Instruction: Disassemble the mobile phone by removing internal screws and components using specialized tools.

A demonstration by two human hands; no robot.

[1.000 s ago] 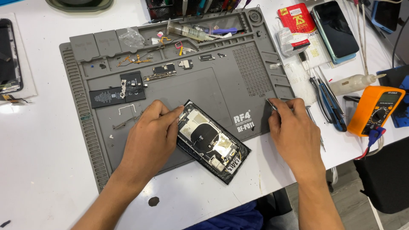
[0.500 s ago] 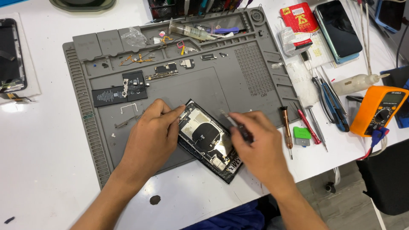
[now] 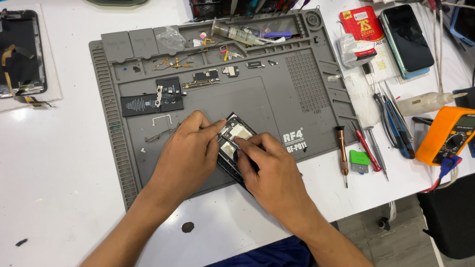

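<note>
An opened black phone (image 3: 238, 130), its insides showing, lies tilted on the grey repair mat (image 3: 277, 94) near the mat's front edge. My left hand (image 3: 185, 154) grips the phone's left side, with the fingertips on its upper edge. My right hand (image 3: 274, 173) lies over the phone's lower half, its fingers closed around a thin dark tool that is mostly hidden under them. The index fingertip presses onto the phone's inner parts. The two hands touch over the phone.
A black battery (image 3: 143, 105), small boards and loose parts lie on the mat's upper left. Screwdrivers (image 3: 341, 148), tweezers and an orange multimeter (image 3: 445, 136) sit to the right. Another phone (image 3: 405, 39) is at the top right, and a detached screen (image 3: 22, 54) at the far left.
My right hand moved left from the mat's right edge, picked up a thin dark tool, and came down onto the phone. My left hand kept hold of the phone.
</note>
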